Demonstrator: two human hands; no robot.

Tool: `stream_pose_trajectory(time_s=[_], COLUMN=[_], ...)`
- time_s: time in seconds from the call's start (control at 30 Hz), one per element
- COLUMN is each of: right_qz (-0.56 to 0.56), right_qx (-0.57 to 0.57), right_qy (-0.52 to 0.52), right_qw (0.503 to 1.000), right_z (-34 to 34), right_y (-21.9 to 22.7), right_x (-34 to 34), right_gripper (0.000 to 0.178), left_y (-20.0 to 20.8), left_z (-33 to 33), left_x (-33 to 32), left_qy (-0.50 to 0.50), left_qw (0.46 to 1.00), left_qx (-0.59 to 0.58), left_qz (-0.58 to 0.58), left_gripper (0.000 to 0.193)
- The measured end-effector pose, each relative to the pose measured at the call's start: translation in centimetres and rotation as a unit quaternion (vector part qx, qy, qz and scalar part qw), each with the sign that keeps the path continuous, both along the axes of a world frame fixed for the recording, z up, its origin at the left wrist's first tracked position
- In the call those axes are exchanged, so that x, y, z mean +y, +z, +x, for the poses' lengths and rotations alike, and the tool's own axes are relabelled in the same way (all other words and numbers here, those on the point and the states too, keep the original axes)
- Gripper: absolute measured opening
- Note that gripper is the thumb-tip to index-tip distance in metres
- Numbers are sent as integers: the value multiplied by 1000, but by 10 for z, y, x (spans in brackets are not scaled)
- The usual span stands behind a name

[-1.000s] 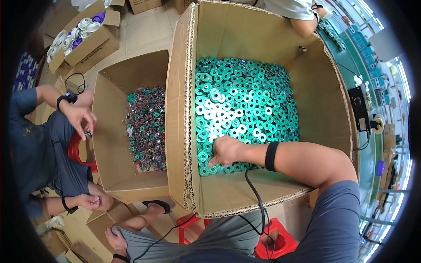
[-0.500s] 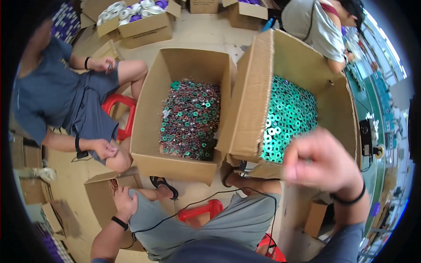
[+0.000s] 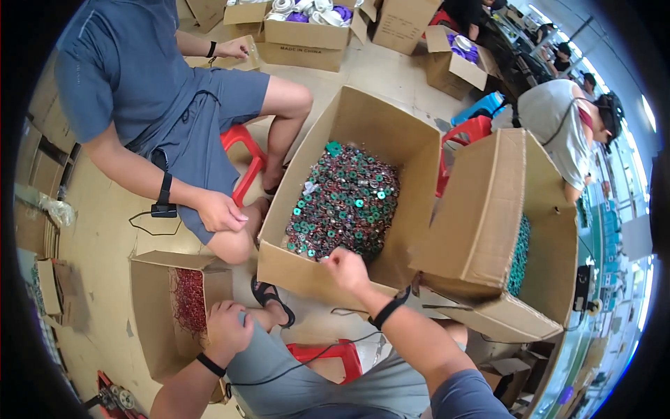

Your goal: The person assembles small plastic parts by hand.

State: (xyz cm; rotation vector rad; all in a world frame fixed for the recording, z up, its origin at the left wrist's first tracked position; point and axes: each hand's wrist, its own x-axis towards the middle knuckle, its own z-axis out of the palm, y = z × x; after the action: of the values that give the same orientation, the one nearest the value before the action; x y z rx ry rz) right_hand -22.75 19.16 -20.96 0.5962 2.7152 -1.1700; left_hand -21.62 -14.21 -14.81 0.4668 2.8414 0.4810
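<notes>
Fingers of the right hand (image 3: 347,267) were curled narrow at the near rim of the middle carton (image 3: 391,133), over its heap of ring-shaped coils (image 3: 345,202), apparently mid-sorting, while the left hand (image 3: 227,328) rested loosely closed on the knee.

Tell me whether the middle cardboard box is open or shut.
Open. The middle cardboard box has its flaps up, exposing a pile of green and dark rings; the right hand reaches over its near wall.

A workshop floor: cardboard cartons (image 3: 328,279) heaped with small coil parts (image 3: 345,202) (workers on low stools (image 3: 241,140)).
</notes>
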Motion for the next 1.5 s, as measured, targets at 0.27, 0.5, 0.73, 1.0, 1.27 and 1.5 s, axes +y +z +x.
stream_pose_trajectory(time_s=[0.27,0.5,0.73,1.0,1.27,1.5], right_qz=[128,124,36,89,-261,-453], right_qx=[-319,-465,-459,-373,-90,59], right_qy=[-52,60,-55,-70,-352,-256], right_qw=[938,875,886,921,895,852], right_z=[-66,-84,-88,-85,-69,13], right_y=[-182,-263,-309,-316,-120,72], right_x=[135,143,123,121,112,47], right_gripper=[41,47,71,40,37,37], left_y=[-15,-18,-15,-11,-6,-3], left_z=[-19,-36,-42,-55,-39,1], left_x=[-28,-23,-22,-11,-9,-19], left_qy=[39,37,30,26,20,-51], left_qw=[997,995,995,995,997,994], left_qx=[-37,-73,-79,-70,-7,94], left_qz=[48,51,44,63,72,2], left_gripper=[23,30,31,31,24,29])
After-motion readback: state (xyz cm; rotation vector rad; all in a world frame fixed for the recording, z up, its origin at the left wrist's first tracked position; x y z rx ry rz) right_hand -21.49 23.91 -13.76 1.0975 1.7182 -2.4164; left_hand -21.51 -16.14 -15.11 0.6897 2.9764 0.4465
